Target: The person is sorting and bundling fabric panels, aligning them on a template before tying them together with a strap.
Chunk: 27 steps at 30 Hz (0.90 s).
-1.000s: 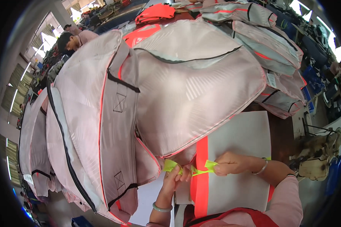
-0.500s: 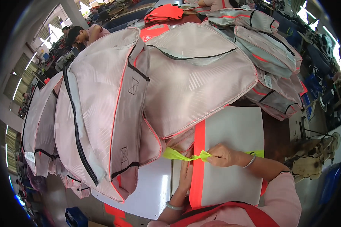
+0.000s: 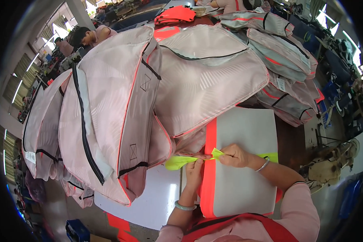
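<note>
A bundle of light grey panels (image 3: 246, 181) with a bright orange-red edge band (image 3: 209, 185) lies in front of me. A neon yellow-green strip (image 3: 178, 162) runs across it and is twisted into a knot by the orange band. My right hand (image 3: 234, 156) rests over the grey panels, thumb and fingers pinching a short end of the strip. Just left of the band, my left hand (image 3: 194, 173) is closed on the strip, whose loose tail hangs out to the left. Its fingertips are partly hidden by the strip.
Large pale pink-grey bags (image 3: 105, 101) with black zippers and orange piping crowd the left and far side. More bags (image 3: 282, 56) are piled at the far right. Orange pieces (image 3: 174, 15) lie at the back. A white tabletop (image 3: 155, 197) shows at left; a person (image 3: 90, 37) bends over work beyond.
My left hand has come up from beside the bundle and now grips the strip. The knot looks drawn tighter, and my right hand has moved slightly up.
</note>
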Available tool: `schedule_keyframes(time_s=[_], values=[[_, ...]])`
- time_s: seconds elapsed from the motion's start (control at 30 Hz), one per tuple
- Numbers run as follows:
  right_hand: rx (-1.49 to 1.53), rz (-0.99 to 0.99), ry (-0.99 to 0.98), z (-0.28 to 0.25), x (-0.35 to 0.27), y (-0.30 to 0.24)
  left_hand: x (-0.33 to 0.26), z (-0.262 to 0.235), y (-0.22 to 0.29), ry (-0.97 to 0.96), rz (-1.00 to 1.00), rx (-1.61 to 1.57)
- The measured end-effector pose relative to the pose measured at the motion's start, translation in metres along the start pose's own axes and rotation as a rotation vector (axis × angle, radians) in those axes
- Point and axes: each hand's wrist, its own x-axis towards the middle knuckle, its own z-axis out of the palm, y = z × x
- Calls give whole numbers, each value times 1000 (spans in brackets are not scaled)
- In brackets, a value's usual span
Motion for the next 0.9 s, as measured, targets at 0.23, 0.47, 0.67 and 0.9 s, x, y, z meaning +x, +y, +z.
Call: schedule_keyframes(time_s=[0.23, 0.47, 0.67, 0.9], values=[[34, 31, 12, 1, -2, 4, 24, 2, 38, -234, -154, 280], [-99, -137, -10, 19, 8, -34, 45, 2, 56, -433, -177, 450], [-425, -23, 103, 17, 52, -41, 42, 3, 49, -419, -282, 535], [-587, -36, -19, 29, 78, -37, 36, 14, 54, -415, -146, 470]])
